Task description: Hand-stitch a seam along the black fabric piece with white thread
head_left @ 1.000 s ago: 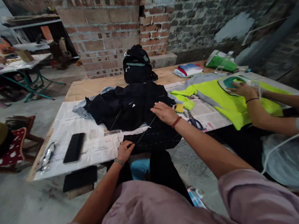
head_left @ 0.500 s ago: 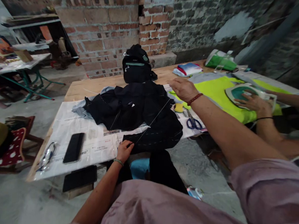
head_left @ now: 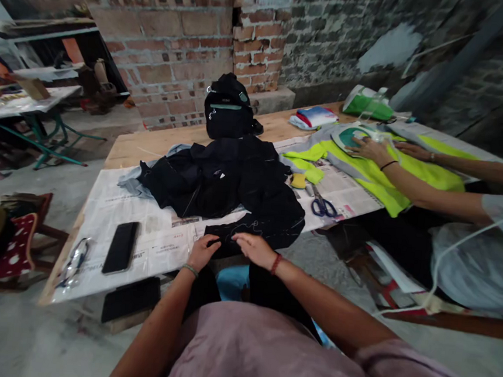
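Note:
A dark garment (head_left: pixel 261 177) lies bunched on the table, its near edge hanging toward my lap with rows of white stitches along it. My left hand (head_left: pixel 203 250) pinches the garment's left corner between thumb and fingers. Close by on the right, my right hand (head_left: pixel 257 250) has thumb and forefinger pressed together at the same edge; whatever small thing is between them is too fine to see. A pale thread (head_left: pixel 243 226) curls loosely on the cloth just above my right fingers.
Scissors (head_left: pixel 322 206) and a yellow sponge-like block (head_left: pixel 298 181) lie right of the garment. A phone (head_left: pixel 122 247) and glasses (head_left: pixel 76 261) rest at left. Behind stands a black backpack (head_left: pixel 227 110). At right, a co-worker's hands guide an iron (head_left: pixel 348 138) over a yellow-grey garment (head_left: pixel 393 177).
My right hand has come down from high on the right to beside my left hand. The thread, stretched taut before, now lies slack. The co-worker's iron has moved left.

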Motion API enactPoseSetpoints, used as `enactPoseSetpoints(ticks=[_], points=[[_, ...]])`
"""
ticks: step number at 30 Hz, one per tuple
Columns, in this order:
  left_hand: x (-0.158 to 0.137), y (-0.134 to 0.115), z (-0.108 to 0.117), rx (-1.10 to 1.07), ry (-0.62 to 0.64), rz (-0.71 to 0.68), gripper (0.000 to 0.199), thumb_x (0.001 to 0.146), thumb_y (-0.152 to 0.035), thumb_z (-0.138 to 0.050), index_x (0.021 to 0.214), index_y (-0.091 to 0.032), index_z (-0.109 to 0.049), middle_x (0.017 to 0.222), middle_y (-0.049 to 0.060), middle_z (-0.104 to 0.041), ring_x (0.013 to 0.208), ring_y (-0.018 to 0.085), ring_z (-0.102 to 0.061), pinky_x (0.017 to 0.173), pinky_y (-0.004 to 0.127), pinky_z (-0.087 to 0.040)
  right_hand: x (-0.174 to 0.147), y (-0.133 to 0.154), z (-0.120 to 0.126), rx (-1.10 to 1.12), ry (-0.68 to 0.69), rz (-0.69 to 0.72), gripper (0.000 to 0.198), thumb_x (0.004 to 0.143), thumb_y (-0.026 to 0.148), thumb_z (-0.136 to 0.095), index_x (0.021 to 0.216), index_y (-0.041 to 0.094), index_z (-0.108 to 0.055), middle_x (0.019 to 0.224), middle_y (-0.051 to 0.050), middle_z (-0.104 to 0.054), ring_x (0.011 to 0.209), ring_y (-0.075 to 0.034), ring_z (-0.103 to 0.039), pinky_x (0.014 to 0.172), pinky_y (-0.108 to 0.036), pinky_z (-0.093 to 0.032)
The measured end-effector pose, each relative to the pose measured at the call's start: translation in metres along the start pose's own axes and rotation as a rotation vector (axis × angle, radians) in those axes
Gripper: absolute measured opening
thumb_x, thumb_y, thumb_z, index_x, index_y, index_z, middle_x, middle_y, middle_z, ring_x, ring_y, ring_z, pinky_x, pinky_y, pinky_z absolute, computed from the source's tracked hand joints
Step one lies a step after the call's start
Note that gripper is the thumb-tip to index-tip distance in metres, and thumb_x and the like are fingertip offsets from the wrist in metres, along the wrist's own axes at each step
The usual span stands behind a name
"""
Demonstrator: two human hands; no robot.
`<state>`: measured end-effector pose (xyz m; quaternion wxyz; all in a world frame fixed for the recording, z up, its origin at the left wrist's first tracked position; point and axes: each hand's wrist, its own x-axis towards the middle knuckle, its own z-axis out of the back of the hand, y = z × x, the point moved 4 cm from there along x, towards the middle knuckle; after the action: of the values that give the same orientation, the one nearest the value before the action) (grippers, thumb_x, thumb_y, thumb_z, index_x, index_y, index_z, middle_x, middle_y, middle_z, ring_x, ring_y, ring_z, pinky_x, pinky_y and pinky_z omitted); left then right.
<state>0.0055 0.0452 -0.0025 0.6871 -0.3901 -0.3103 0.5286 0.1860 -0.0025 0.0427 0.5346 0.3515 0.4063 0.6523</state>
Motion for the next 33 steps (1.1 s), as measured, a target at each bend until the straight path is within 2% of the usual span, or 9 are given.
enactPoseSetpoints(ticks=[3,6,8,11,15,19,24,29,33], points=[[-0.001,-0.005,0.004,-0.025,0.079,0.014,0.027,0.066,-0.027,-0.058,0.092,-0.018,-0.063,0.091,0.004,-0.064,0.087,0.018,-0.057,0.081,0.031,-0.044,-0.006,-0.018,-0.03,-0.032,0.026,0.048,0.028,0.081,0.026,-0.041,0.095,0.017,-0.064,0.079,-0.004,-0.065,0.071,-0.012,-0.058,0.066,-0.024,-0.045],[-0.004,-0.013,0.007,-0.037,0.156,0.003,0.034,0.066,-0.021,-0.057,0.099,-0.02,-0.061,0.094,0.002,-0.063,0.089,0.017,-0.056,0.082,0.03,-0.043,-0.001,-0.031,-0.036,-0.068,0.02,0.03,0.027,0.081,0.026,-0.043,0.094,0.018,-0.065,0.09,-0.004,-0.066,0.079,-0.015,-0.059,0.074,-0.027,-0.045],[-0.006,-0.017,0.008,-0.023,0.155,-0.023,0.036,0.065,-0.018,-0.057,0.101,-0.021,-0.059,0.097,0.002,-0.062,0.091,0.017,-0.055,0.085,0.031,-0.042,0.003,-0.036,-0.035,-0.071,0.018,0.019,0.027,0.081,0.027,-0.043,0.094,0.019,-0.065,0.09,-0.004,-0.066,0.08,-0.015,-0.059,0.075,-0.027,-0.044],[-0.009,-0.014,0.006,-0.017,0.092,-0.013,0.037,0.065,-0.018,-0.058,0.102,-0.021,-0.058,0.098,0.002,-0.061,0.09,0.017,-0.055,0.084,0.031,-0.041,0.005,-0.04,-0.035,-0.057,0.013,0.01,0.027,0.08,0.028,-0.044,0.093,0.019,-0.066,0.088,-0.004,-0.067,0.078,-0.015,-0.06,0.073,-0.026,-0.045],[-0.012,-0.001,0.003,-0.101,-0.004,0.112,0.034,0.066,-0.025,-0.058,0.1,-0.018,-0.059,0.085,0.002,-0.063,0.076,0.015,-0.057,0.071,0.027,-0.045,0.003,-0.043,-0.037,-0.058,0.017,-0.045,0.028,0.08,0.031,-0.045,0.092,0.019,-0.066,0.075,-0.002,-0.067,0.065,-0.013,-0.058,0.062,-0.024,-0.044],[-0.013,0.003,0.0,-0.185,-0.016,0.199,0.03,0.067,-0.031,-0.057,0.094,-0.017,-0.061,0.078,0.002,-0.063,0.071,0.014,-0.057,0.065,0.025,-0.045,-0.001,-0.041,-0.037,-0.052,0.014,-0.072,0.029,0.081,0.031,-0.043,0.094,0.017,-0.065,0.072,-0.002,-0.066,0.063,-0.013,-0.056,0.061,-0.023,-0.043],[-0.013,-0.001,0.001,-0.126,-0.028,0.176,0.025,0.066,-0.032,-0.059,0.087,-0.018,-0.063,0.079,0.001,-0.063,0.074,0.014,-0.056,0.07,0.026,-0.044,-0.006,-0.032,-0.041,-0.027,0.026,0.001,0.027,0.081,0.026,-0.042,0.092,0.017,-0.065,0.087,-0.004,-0.066,0.079,-0.014,-0.058,0.072,-0.024,-0.043],[-0.014,-0.004,0.002,-0.091,-0.045,0.172,0.022,0.065,-0.031,-0.059,0.083,-0.019,-0.064,0.079,0.001,-0.063,0.076,0.015,-0.056,0.072,0.027,-0.044,-0.009,-0.03,-0.051,-0.044,0.036,-0.047,0.025,0.083,0.023,-0.04,0.092,0.016,-0.063,0.066,-0.001,-0.061,0.065,-0.011,-0.054,0.06,-0.021,-0.041],[-0.015,-0.008,0.003,-0.083,-0.049,0.141,0.019,0.065,-0.029,-0.059,0.081,-0.019,-0.065,0.081,0.001,-0.064,0.08,0.016,-0.057,0.075,0.028,-0.043,-0.006,-0.03,-0.058,-0.039,0.038,-0.045,0.024,0.083,0.022,-0.039,0.091,0.016,-0.062,0.058,0.001,-0.056,0.06,-0.01,-0.051,0.055,-0.02,-0.039]])
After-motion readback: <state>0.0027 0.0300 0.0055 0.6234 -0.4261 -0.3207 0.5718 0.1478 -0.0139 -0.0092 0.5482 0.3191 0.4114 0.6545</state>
